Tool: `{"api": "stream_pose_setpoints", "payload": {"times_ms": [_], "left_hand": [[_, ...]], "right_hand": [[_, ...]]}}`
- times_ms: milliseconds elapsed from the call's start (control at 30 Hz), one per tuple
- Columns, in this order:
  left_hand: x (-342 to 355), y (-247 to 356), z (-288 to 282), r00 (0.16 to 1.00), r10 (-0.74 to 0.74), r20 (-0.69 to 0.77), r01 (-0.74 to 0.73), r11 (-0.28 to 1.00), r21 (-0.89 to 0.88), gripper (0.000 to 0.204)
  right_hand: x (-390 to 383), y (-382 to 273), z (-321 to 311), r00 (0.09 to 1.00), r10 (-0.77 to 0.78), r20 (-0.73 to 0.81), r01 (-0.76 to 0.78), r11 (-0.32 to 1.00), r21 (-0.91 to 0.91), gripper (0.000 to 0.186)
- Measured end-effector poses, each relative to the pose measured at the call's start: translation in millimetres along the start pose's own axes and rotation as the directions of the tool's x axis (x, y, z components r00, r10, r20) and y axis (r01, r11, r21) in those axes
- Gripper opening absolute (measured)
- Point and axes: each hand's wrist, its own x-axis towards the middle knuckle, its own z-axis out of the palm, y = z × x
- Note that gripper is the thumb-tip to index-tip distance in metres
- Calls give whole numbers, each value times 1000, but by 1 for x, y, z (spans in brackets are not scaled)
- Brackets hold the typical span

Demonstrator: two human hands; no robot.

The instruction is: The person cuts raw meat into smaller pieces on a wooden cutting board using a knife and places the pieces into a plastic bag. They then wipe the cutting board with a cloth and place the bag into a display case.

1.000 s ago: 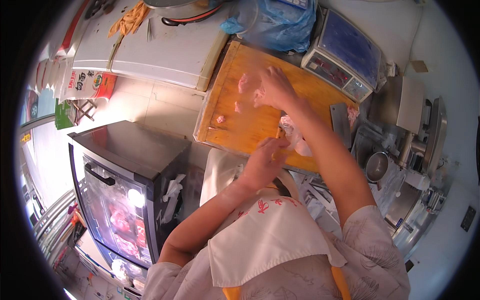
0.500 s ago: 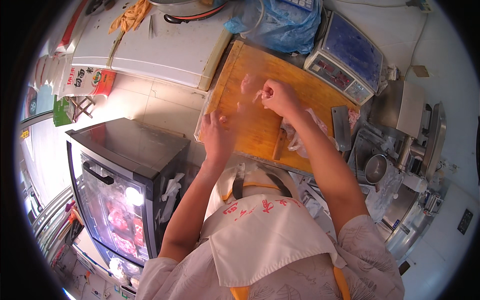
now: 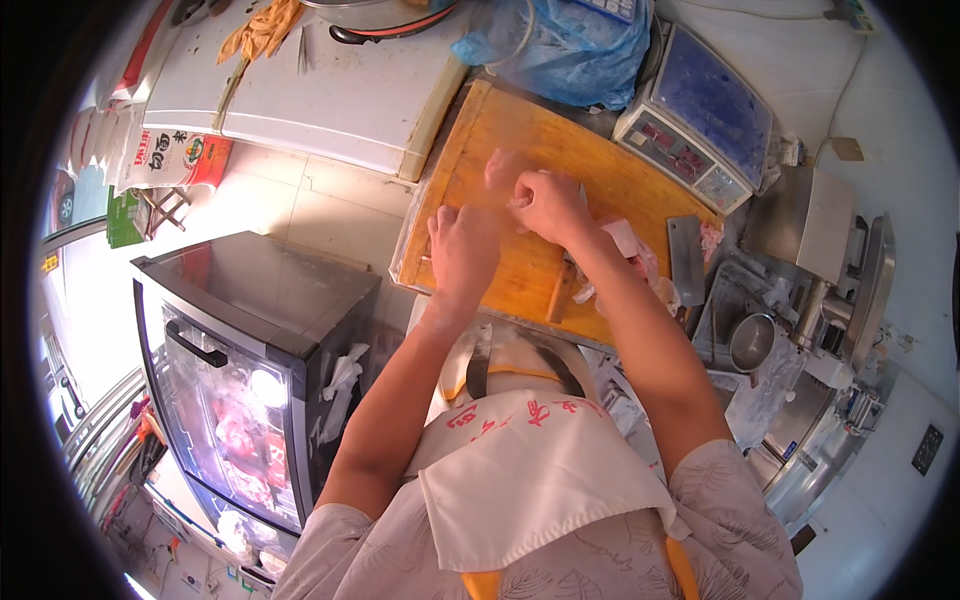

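My left hand (image 3: 462,245) rests low over the left part of the wooden board (image 3: 470,125), fingers curled down; what is under them is hidden. My right hand (image 3: 540,205) is closed near the board's middle, its contents hidden by the fingers. A pink meat piece (image 3: 492,165) lies just above and between my hands, slightly blurred. A wooden handle (image 3: 559,292) lies below my right hand, partly under a clear plastic bag (image 3: 645,262) with pink contents. A cleaver (image 3: 687,258) lies at the right, beside meat scraps (image 3: 711,240).
A scale (image 3: 700,100) and blue bag (image 3: 550,55) border the board's back. A white chest unit (image 3: 320,100) stands back left, a glass-door fridge (image 3: 240,400) at lower left. Steel sink with a round ladle (image 3: 752,340) is at the right.
Both hands first moved apart, my left hand going up and leftward; since then it has shifted right, toward my right hand. The meat my right hand held is now hidden in its fingers.
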Motion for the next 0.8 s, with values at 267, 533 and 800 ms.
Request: {"api": "stream_pose_setpoints", "payload": {"times_ms": [267,533,800], "left_hand": [[-3,-5,-3,998,-38,-48,35,997,-75,26],[0,-8,6,992,123,12,-122,990,-66,22],[-6,-22,1,998,-67,-1,63,945,-320,18]], "right_hand": [[25,-23,-11,994,37,-100,-12,971,238,26],[49,-23,31,982,16,-191,-36,994,-103,25],[7,-18,-6,989,75,-129,-48,979,199,20]]}}
